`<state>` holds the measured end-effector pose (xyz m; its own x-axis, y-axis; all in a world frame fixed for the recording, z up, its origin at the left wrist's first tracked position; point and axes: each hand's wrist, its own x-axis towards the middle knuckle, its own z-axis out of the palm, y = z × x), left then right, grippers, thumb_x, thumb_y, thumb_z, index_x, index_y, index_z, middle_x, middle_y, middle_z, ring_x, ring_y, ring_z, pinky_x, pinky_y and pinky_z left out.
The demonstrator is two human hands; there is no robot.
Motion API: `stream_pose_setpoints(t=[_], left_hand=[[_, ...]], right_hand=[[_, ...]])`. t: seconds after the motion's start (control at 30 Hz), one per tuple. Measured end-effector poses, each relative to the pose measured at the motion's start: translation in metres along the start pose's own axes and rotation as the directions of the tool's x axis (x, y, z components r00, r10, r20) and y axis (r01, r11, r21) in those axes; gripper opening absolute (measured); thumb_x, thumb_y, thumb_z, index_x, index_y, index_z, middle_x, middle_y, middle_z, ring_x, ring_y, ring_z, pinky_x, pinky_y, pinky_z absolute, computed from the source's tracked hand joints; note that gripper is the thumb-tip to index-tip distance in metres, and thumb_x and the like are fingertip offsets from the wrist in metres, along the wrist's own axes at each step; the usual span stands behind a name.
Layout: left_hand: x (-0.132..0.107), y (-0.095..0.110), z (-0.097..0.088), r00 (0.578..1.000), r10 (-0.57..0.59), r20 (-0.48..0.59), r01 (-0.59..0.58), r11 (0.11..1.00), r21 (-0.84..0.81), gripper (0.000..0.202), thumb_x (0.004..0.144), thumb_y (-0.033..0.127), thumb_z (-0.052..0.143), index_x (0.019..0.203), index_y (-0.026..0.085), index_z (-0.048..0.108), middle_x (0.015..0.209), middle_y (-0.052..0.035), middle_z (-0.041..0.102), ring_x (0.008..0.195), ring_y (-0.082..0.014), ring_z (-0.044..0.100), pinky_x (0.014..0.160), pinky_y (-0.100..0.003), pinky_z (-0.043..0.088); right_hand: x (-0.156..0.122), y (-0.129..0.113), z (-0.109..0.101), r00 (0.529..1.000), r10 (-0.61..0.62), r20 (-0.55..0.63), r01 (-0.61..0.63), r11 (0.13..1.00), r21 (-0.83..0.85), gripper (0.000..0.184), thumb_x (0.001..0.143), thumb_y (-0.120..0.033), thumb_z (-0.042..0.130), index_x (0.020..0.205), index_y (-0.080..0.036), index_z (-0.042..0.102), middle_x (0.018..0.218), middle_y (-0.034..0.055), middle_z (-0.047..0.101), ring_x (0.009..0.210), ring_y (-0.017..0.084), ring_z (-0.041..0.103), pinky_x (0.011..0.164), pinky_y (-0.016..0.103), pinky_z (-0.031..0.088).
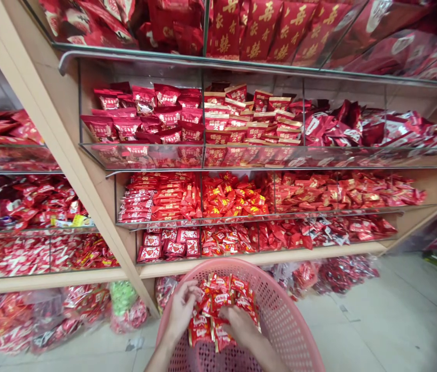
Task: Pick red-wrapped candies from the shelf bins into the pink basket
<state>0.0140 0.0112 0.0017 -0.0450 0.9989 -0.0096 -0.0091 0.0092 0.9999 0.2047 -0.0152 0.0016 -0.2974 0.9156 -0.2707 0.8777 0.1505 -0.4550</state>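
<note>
Small red wrapped candy packets [220, 298] with white lettering and gold edges lie heaped inside a pink perforated plastic basket [291, 330]. My left hand [181, 310] is at the left side of the heap, its fingers curled against the packets. Over the right part of the heap, my right hand [241, 326] reaches in with bent fingers closed on packets; its fingertips are partly hidden and slightly blurred. Part of the basket's inner wall and floor shows below the heap.
Ahead stands a wooden rack with glass-fronted shelves [249, 157] full of red packets in divided bins. A slanting wooden post [59, 165] separates it from another rack at left. Filled plastic bags [86, 305] lie on the tiled floor [389, 320] beneath the racks.
</note>
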Motion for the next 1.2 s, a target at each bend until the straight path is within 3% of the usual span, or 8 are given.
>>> stream_pose_setpoints(t=[0.4,0.6,0.73,0.87,1.0,1.1,1.13,1.2], left_hand=[[-0.001,0.001,0.000,0.994,0.110,0.007,-0.110,0.992,0.069,0.024,0.076,0.032,0.052,0.094,0.018,0.059,0.077,-0.0005,0.065,0.067,-0.0139,0.061,0.069,-0.027,0.050],[-0.003,0.003,-0.003,0.983,0.149,-0.108,-0.134,0.982,0.133,0.025,0.079,0.036,0.050,0.095,0.019,0.058,0.081,-0.0018,0.066,0.072,-0.0163,0.063,0.072,-0.029,0.051],[-0.003,-0.001,-0.013,0.916,0.327,-0.233,-0.237,0.908,0.344,0.027,0.081,0.032,0.046,0.101,0.019,0.058,0.096,-0.0065,0.065,0.093,-0.0203,0.061,0.087,-0.035,0.047],[-0.001,-0.001,-0.022,0.846,0.496,-0.196,-0.283,0.729,0.623,0.032,0.079,0.023,0.044,0.110,0.019,0.055,0.113,-0.0088,0.058,0.110,-0.0237,0.052,0.099,-0.043,0.038],[0.000,0.002,-0.021,0.878,0.463,-0.123,-0.253,0.666,0.702,0.038,0.078,0.019,0.042,0.114,0.019,0.052,0.117,-0.0085,0.055,0.111,-0.0225,0.051,0.097,-0.042,0.040],[-0.001,0.004,-0.017,0.903,0.423,-0.077,-0.240,0.644,0.726,0.038,0.078,0.018,0.041,0.115,0.019,0.052,0.118,-0.0083,0.055,0.112,-0.0225,0.051,0.096,-0.041,0.042],[-0.001,0.004,-0.017,0.909,0.412,-0.068,-0.235,0.640,0.732,0.038,0.079,0.018,0.040,0.115,0.019,0.052,0.118,-0.0083,0.055,0.111,-0.0226,0.051,0.095,-0.041,0.042],[-0.002,0.004,-0.016,0.918,0.393,-0.061,-0.223,0.636,0.739,0.038,0.079,0.018,0.039,0.114,0.020,0.053,0.118,-0.0082,0.055,0.111,-0.0228,0.052,0.095,-0.042,0.042]], right_hand=[[-0.002,-0.009,0.002,0.999,0.012,-0.044,-0.020,0.980,-0.199,0.040,0.078,-0.009,0.050,0.117,-0.019,0.055,0.122,0.0108,0.058,0.102,0.023,0.059,0.083,0.028,0.042],[0.005,-0.013,0.013,0.983,0.084,-0.165,-0.132,0.941,-0.311,0.042,0.076,-0.001,0.042,0.110,-0.022,0.058,0.124,0.0098,0.057,0.081,0.021,0.066,0.067,0.029,0.047],[0.007,-0.011,0.017,0.959,0.096,-0.266,-0.167,0.950,-0.262,0.044,0.073,0.001,0.043,0.108,-0.021,0.059,0.125,0.0134,0.055,0.086,0.024,0.065,0.065,0.030,0.048],[0.005,-0.011,0.005,0.956,0.077,-0.284,-0.133,0.974,-0.183,0.033,0.077,-0.010,0.053,0.107,-0.020,0.059,0.117,0.0135,0.059,0.092,0.026,0.063,0.071,0.031,0.047],[0.018,-0.017,-0.032,0.931,0.060,-0.361,-0.081,0.996,-0.044,0.018,0.083,-0.022,0.049,0.098,-0.018,0.059,0.100,0.0125,0.064,0.084,0.023,0.063,0.068,0.029,0.044],[0.046,-0.019,-0.065,0.889,0.089,-0.449,0.056,0.952,0.301,0.007,0.080,-0.023,0.053,0.078,-0.019,0.058,0.078,0.0052,0.064,0.071,0.018,0.060,0.063,0.026,0.041],[0.058,-0.020,-0.074,0.886,0.135,-0.443,0.113,0.865,0.489,0.007,0.077,-0.023,0.056,0.072,-0.019,0.057,0.069,0.0023,0.062,0.065,0.016,0.059,0.061,0.025,0.040],[0.085,-0.019,-0.089,0.907,0.260,-0.332,0.146,0.545,0.826,0.012,0.071,-0.025,0.063,0.065,-0.019,0.054,0.061,-0.0010,0.059,0.056,0.013,0.055,0.054,0.024,0.040]])
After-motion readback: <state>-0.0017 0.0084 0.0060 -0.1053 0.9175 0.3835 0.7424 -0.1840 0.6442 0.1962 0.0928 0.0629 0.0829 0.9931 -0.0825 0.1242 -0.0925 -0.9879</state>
